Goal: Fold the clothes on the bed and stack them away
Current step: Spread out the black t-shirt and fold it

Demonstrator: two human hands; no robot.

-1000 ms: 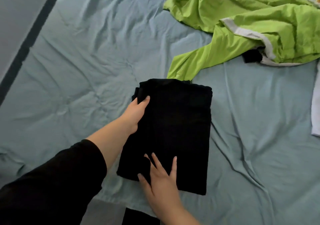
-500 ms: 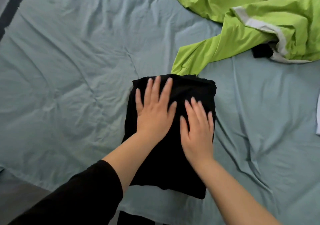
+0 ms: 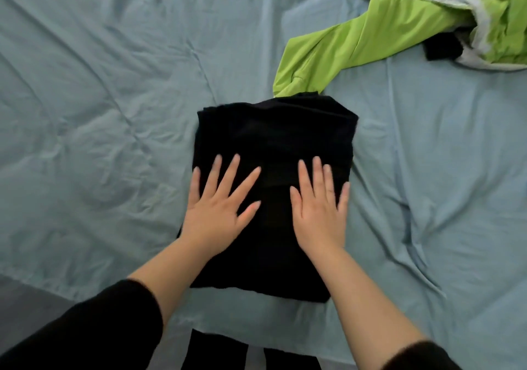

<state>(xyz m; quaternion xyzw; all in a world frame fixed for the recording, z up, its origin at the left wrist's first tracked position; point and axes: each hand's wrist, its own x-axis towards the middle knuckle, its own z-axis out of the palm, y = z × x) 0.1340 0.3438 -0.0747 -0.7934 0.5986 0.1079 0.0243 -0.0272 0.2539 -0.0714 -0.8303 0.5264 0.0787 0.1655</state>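
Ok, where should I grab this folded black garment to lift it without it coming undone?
I'd take the folded black garment by its two long side edges, left hand from the left, right hand from the right, fingers slid underneath. It lies flat as a tall rectangle, and its far end meets the green sleeve, so skip that end.

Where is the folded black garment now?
The black garment lies mid-frame in the head view on the blue sheet, under the left hand and right hand, its far edge meeting the green garment.
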